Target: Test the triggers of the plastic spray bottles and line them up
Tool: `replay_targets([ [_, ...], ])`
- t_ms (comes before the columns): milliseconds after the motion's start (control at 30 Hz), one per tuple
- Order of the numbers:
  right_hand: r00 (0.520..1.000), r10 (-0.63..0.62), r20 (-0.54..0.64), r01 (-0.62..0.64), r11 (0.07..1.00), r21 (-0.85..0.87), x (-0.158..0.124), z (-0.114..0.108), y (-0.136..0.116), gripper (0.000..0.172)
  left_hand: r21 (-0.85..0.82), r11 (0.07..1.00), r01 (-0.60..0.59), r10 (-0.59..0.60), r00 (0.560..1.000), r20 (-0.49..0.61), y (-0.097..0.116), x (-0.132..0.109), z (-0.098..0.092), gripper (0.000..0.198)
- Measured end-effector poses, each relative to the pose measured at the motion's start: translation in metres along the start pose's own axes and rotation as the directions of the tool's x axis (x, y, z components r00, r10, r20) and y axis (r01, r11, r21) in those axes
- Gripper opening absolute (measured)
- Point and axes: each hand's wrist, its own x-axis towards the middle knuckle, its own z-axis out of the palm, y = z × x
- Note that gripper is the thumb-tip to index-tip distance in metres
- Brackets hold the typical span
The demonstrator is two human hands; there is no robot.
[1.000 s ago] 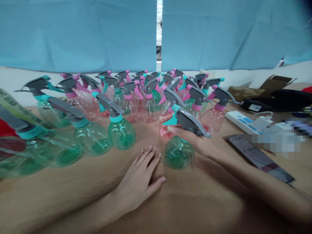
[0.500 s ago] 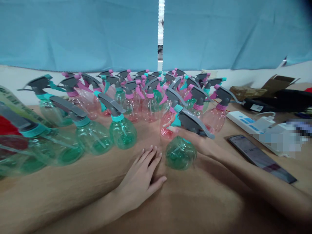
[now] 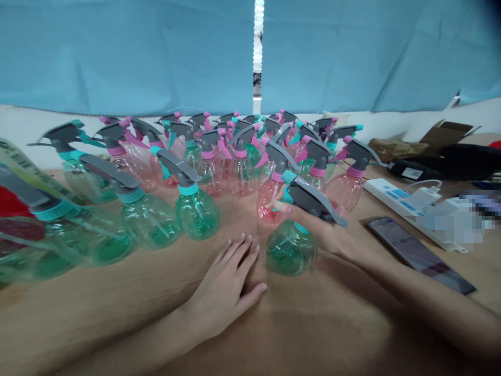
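The left hand (image 3: 223, 287) lies palm down on the near part of the tabletop (image 3: 274, 339), its fingers spread a little apart and holding nothing. Just beside it, the right hand (image 3: 319, 227) has its fingers closed around the neck of a green spray bottle (image 3: 287, 256), under the grey spray head (image 3: 315, 201). The fingertips are close to the turquoise trigger (image 3: 288, 193), but most of the fingers are hidden. The bottle looks nearly upright; whether its base touches the tabletop, one cannot tell. For a good hold, the person should grip the firm neck, not press the round body, and leave some space to the pink bottle (image 3: 266, 201) just behind, because the two heads could catch each other.

The tabletop is wood-coloured, with a shadow under the right arm (image 3: 391, 282). Toward its right edge lies a phone (image 3: 420, 256), and beyond this a white power strip (image 3: 387, 192). Toward the left edge stand larger-looking green bottles (image 3: 151, 224); many pink and green bottles (image 3: 242, 175) crowd before the far edge. Near the far right corner is an open cardboard box (image 3: 446, 133). Behind are a white wall (image 3: 23, 141) and a blue curtain (image 3: 136, 57) with a narrow bright gap (image 3: 257, 52).
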Motion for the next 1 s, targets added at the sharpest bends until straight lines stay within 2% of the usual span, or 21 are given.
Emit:
replay_targets([
  [100, 1.000, -0.011, 0.010, 0.011, 1.000, 0.004, 0.000, 0.002, 0.002, 0.020, 0.000, 1.000, -0.003, 0.003, 1.000, -0.006, 0.000, 0.000, 0.000, 0.064],
  [267, 0.998, -0.044, -0.043, 0.044, 0.999, -0.013, 0.000, 0.004, 0.004, 0.017, -0.007, 1.000, -0.002, 0.001, 1.000, -0.009, 0.000, 0.000, 0.001, 0.063],
  [400, 0.996, -0.089, -0.021, 0.090, 0.996, 0.028, 0.001, 0.004, 0.007, 0.012, -0.003, 1.000, 0.003, -0.003, 1.000, -0.009, -0.001, 0.000, 0.001, 0.063],
  [733, 0.994, -0.109, -0.011, 0.109, 0.990, 0.089, 0.002, 0.005, 0.009, 0.018, 0.016, 1.000, -0.004, 0.004, 1.000, -0.008, 0.000, 0.000, 0.001, 0.064],
  [1000, 0.993, -0.114, -0.007, 0.114, 0.993, 0.042, 0.001, 0.004, 0.015, 0.026, 0.020, 1.000, -0.006, 0.007, 1.000, -0.020, -0.001, -0.001, 0.002, 0.063],
])
